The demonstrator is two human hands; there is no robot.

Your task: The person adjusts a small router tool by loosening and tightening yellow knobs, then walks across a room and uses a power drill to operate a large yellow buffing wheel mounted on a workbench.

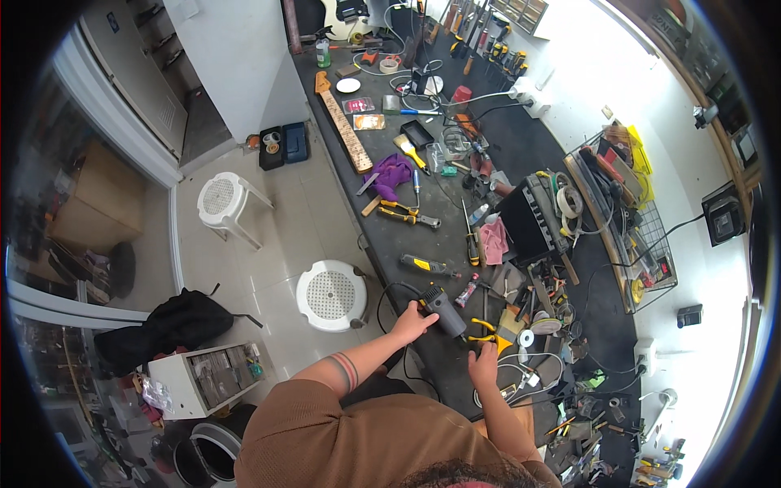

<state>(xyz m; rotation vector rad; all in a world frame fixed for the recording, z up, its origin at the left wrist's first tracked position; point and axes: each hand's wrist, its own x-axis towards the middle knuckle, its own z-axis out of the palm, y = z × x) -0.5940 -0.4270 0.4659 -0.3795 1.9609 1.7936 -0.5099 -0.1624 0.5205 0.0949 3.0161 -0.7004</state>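
Observation:
My left hand is closed round a dark grey corded power tool, which lies tilted over the near part of the dark workbench. Its narrow end points toward my right hand, whose fingers are drawn together just past that end. What they hold, if anything, is too small to make out. Right beside those fingertips are yellow-handled pliers and a wide brush with a yellow handle. A yellow and black tool lies farther up the bench, near a small tube.
A guitar neck, purple cloth, pliers and a paintbrush lie farther along the bench. To the right stand a black box and cluttered hand tools. White stools stand on the floor at left.

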